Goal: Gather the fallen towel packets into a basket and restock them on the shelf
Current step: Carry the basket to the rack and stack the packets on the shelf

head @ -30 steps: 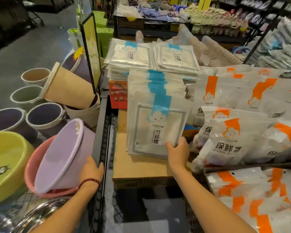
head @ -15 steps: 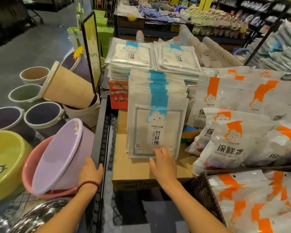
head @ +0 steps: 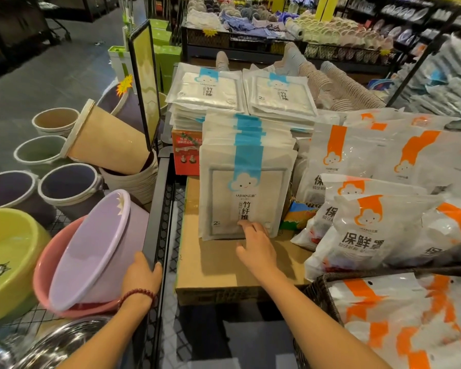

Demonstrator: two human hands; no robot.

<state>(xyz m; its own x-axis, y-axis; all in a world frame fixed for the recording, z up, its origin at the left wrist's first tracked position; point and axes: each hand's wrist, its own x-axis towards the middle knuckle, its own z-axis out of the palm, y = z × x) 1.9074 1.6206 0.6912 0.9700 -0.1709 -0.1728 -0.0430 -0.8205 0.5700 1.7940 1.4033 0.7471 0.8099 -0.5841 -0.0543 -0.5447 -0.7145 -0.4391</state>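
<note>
Towel packets marked "竹纤维" touch right hand's straight fingers; left hand grips rail.

Grey floor, dark racks (crowded).

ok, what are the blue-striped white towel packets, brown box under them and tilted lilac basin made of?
Blue-striped white towel packets: likely matte plastic film, with a faint sheen and sealed edges.
Brown box: cardboard, dull and flat, with a folded corner.
Tilted lilac basin: moulded plastic, smooth semi-gloss, with highlights and a rolled rim.
</note>
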